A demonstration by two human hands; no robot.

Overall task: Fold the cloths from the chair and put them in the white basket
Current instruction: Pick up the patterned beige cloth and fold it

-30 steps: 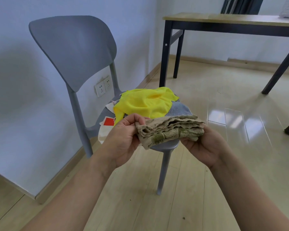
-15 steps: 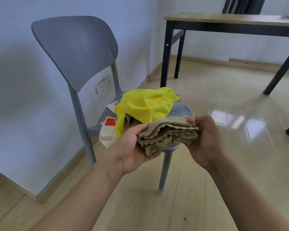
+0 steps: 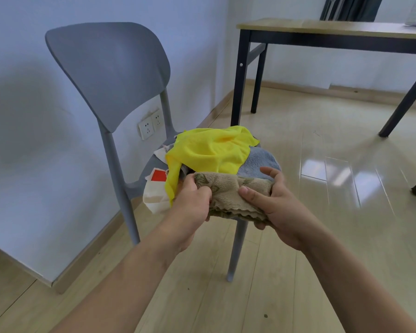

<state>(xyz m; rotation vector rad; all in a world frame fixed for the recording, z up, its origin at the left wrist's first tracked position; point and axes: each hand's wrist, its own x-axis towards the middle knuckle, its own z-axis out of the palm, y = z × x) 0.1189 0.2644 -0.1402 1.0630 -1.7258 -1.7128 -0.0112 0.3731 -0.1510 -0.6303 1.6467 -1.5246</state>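
A folded beige towel (image 3: 228, 191) with a green leaf print is held in front of the grey chair (image 3: 111, 75). My left hand (image 3: 192, 205) grips its left end, thumb on top. My right hand (image 3: 274, 203) clasps its right end, thumb across the top and fingers curled over the far edge. On the chair seat behind lies a pile: a yellow cloth (image 3: 209, 150) on top, a blue-grey towel (image 3: 259, 162) at the right, and a cream cloth with a red patch (image 3: 156, 186) hanging off the left side. No white basket is in view.
The chair stands beside a white wall with a double socket (image 3: 151, 124). A wooden-topped table (image 3: 334, 28) with black legs stands at the back right. Pale wood floor (image 3: 322, 188) spreads to the right and in front.
Both hands have shifted on the folded beige towel: the right thumb now lies across its top and the bundle is turned flatter, held slightly lower and closer to the chair seat.
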